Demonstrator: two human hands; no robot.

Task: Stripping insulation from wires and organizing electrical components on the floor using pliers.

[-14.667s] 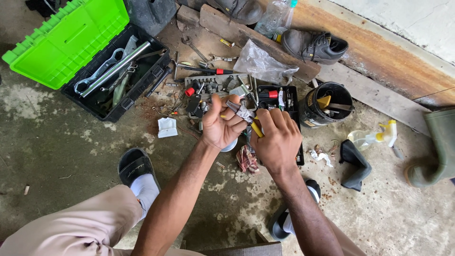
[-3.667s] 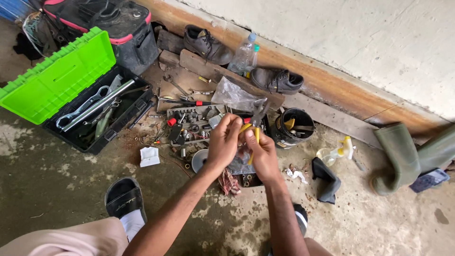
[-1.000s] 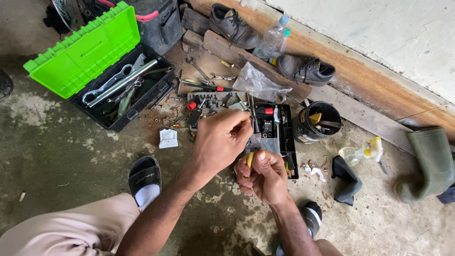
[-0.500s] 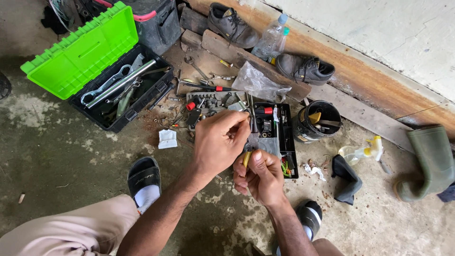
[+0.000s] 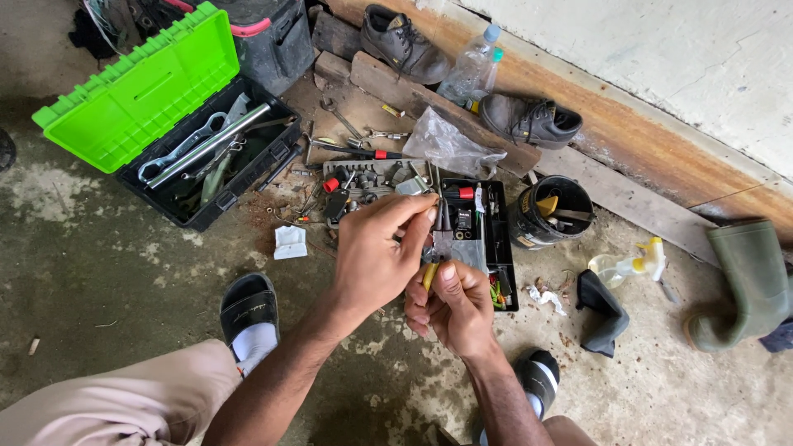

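Gripping yellow-handled pliers (image 5: 436, 252) in right hand (image 5: 457, 304), left hand (image 5: 376, 252) pinching at the tips, above the black parts tray (image 5: 499, 248). Could slip, nipping fingers or dropping a small part onto the cluttered floor (image 5: 107, 272).

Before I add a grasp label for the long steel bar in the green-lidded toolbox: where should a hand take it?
Grip the steel bar near its raised upper-right end, coming from above: it lies diagonally on the wrenches, and the toolbox is open upward.
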